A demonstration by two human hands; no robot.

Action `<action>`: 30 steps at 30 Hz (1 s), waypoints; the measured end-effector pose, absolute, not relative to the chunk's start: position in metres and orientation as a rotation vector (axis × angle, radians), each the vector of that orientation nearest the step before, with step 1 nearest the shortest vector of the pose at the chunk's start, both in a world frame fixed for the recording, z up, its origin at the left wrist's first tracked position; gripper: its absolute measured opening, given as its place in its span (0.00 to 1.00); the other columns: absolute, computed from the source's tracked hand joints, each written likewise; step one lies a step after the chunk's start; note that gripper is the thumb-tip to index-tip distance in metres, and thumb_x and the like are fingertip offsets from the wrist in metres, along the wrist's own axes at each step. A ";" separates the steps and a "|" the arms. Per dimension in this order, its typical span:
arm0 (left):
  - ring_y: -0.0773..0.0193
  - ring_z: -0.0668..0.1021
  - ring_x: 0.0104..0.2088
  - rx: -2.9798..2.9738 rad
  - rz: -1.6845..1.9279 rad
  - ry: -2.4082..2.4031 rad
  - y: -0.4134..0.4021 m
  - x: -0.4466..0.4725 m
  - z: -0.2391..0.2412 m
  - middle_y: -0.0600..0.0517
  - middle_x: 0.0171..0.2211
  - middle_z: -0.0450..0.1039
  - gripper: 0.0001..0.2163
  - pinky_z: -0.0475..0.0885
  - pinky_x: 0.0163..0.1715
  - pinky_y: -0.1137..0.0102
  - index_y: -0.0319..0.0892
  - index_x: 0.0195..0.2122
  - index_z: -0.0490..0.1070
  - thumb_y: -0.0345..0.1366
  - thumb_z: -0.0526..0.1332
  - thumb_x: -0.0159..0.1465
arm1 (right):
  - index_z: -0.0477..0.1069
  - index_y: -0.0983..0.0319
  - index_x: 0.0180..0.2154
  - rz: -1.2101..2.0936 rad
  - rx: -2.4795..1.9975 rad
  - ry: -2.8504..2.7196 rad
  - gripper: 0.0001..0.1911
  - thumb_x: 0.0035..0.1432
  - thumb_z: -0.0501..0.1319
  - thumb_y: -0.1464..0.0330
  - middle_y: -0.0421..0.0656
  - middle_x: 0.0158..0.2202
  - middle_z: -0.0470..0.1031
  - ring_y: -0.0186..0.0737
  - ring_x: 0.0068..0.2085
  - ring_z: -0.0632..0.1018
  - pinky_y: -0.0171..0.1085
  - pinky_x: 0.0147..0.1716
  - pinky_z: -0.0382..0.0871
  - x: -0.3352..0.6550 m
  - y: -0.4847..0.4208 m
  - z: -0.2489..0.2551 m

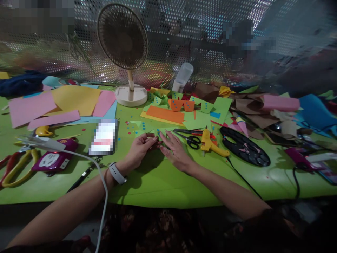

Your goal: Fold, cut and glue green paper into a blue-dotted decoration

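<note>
My left hand [140,151], with a pale watch strap on the wrist, has its fingers curled and thumb pressed to them. Whatever it pinches is too small to make out. Beside it, my right hand [177,154] is open, its fingers stretched toward a green paper piece [147,129] that carries small blue squares. The fingertips of both hands nearly meet at that paper's near side. Black-handled scissors [193,141] lie just right of my right hand, and a yellow glue gun [212,144] rests beyond them. Folded green and orange paper pieces [181,105] with blue dots stand farther back.
A fan [131,95] and a clear bottle [183,77] stand behind. Left are coloured sheets [75,98], a phone [104,137], a purple power strip [55,158] and yellow-red handles [22,168]. A white cable [105,189] crosses my left forearm. Right lies a black palette-like tray [231,137].
</note>
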State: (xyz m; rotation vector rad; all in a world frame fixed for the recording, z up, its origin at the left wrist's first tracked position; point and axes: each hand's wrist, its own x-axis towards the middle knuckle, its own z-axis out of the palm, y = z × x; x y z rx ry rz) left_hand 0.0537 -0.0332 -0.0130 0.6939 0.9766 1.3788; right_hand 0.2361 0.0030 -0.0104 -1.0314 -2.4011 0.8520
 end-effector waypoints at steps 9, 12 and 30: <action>0.69 0.80 0.32 0.701 1.366 0.993 -0.035 0.055 -0.011 0.53 0.32 0.80 0.15 0.73 0.36 0.74 0.39 0.39 0.72 0.37 0.73 0.54 | 0.44 0.51 0.71 0.756 -1.041 -2.469 0.38 0.66 0.43 0.43 0.43 0.74 0.38 0.49 0.72 0.42 0.57 0.68 0.40 0.235 0.002 -0.015; 0.68 0.81 0.33 0.681 1.370 0.955 -0.036 0.055 -0.009 0.52 0.33 0.80 0.13 0.74 0.37 0.74 0.40 0.38 0.73 0.35 0.73 0.54 | 0.44 0.48 0.70 0.705 -1.028 -2.462 0.36 0.66 0.44 0.44 0.39 0.74 0.39 0.50 0.72 0.43 0.58 0.68 0.41 0.234 0.002 -0.016; 0.66 0.82 0.32 0.688 1.396 0.921 -0.033 0.057 -0.013 0.54 0.30 0.80 0.13 0.77 0.40 0.69 0.41 0.36 0.73 0.35 0.74 0.53 | 0.54 0.45 0.67 0.862 -0.993 -2.243 0.32 0.66 0.45 0.45 0.36 0.72 0.47 0.46 0.72 0.48 0.58 0.68 0.45 0.237 0.000 -0.006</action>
